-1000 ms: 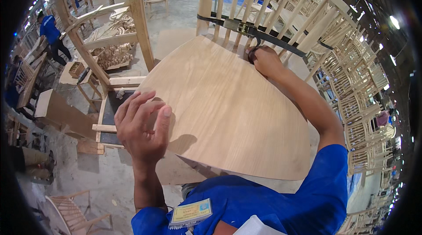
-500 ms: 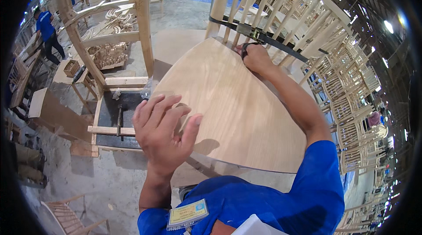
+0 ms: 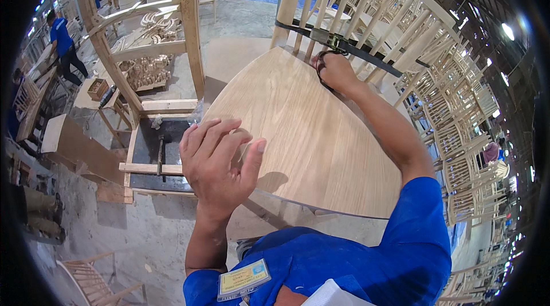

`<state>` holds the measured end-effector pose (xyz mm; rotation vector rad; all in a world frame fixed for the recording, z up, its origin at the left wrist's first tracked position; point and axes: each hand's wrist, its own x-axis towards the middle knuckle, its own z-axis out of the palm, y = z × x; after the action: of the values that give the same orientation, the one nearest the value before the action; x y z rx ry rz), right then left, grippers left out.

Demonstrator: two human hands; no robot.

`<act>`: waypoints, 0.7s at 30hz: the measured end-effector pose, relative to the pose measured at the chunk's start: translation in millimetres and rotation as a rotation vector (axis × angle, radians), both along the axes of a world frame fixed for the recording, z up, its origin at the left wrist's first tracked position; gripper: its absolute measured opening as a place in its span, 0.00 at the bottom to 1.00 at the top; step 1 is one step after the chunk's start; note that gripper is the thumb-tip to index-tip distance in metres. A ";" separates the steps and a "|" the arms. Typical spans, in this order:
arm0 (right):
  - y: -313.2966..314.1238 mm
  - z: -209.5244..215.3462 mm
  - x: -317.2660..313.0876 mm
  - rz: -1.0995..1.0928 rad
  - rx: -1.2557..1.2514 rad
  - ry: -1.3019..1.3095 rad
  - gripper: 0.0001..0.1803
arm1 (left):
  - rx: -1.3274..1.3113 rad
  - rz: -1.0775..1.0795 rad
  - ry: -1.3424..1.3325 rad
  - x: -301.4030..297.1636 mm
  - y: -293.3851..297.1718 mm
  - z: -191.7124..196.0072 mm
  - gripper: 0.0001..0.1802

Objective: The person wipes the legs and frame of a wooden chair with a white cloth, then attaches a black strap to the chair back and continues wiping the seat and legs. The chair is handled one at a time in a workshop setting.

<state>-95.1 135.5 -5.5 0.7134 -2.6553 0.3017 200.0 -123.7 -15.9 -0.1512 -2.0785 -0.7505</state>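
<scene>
A pale wooden chair seat lies in front of me, with the spindle back rising at its far edge. Around the spindles runs a dark ratchet strap, its metal ratchet buckle lying across the middle. My right hand is closed just below the buckle, on the strap's loose black end, which loops down over the seat's edge. Its fingertips are partly hidden by the hand itself. My left hand hovers over the near left part of the seat, fingers apart and slightly bent, holding nothing.
A wooden frame stands left of the seat, with a dark-topped base and a metal bar on it. A brown board box is farther left. Many unfinished chairs stack up at right. A person in blue stands far left.
The view has shifted slightly. My right hand stays near the buckle, and the strap's black loose end now shows more, hanging in a loop below it. My left hand remains open above the seat.
</scene>
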 end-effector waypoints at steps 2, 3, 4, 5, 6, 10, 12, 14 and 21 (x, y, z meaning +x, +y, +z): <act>10.7 17.0 32.7 0.127 0.065 -0.163 0.14 | -0.019 0.017 0.006 4.9 -5.3 -9.1 0.05; 24.7 30.2 51.0 0.273 0.071 -0.213 0.15 | 0.012 0.073 0.031 9.2 -2.7 -13.4 0.05; 43.9 45.2 72.5 0.246 0.015 -0.302 0.17 | 0.044 0.123 0.058 15.4 2.2 -19.8 0.05; 68.7 57.2 91.3 0.212 -0.045 -0.383 0.19 | 0.075 0.163 0.094 21.5 8.6 -26.6 0.06; 99.2 61.7 103.1 0.084 -0.192 -0.302 0.19 | 0.089 0.107 0.122 30.7 17.9 -36.8 0.09; 199.7 69.1 98.6 -0.390 -0.431 -0.080 0.30 | 0.004 -0.002 0.272 18.1 56.4 -56.3 0.15; 233.6 45.5 72.1 -0.343 -0.497 -0.077 0.38 | -0.005 0.064 0.313 5.8 77.1 -66.2 0.15; 234.4 32.4 42.0 -0.283 -0.432 -0.280 0.45 | 0.052 0.103 0.350 -8.2 77.4 -69.2 0.16; 217.1 9.3 1.1 -0.185 -0.714 -0.336 0.48 | 0.203 -0.041 -0.018 -118.8 -41.3 -50.4 0.21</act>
<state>-94.1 352.5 3.8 0.1923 -2.5866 1.3210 81.3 -165.0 -66.3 -0.0748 -2.0074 -0.9852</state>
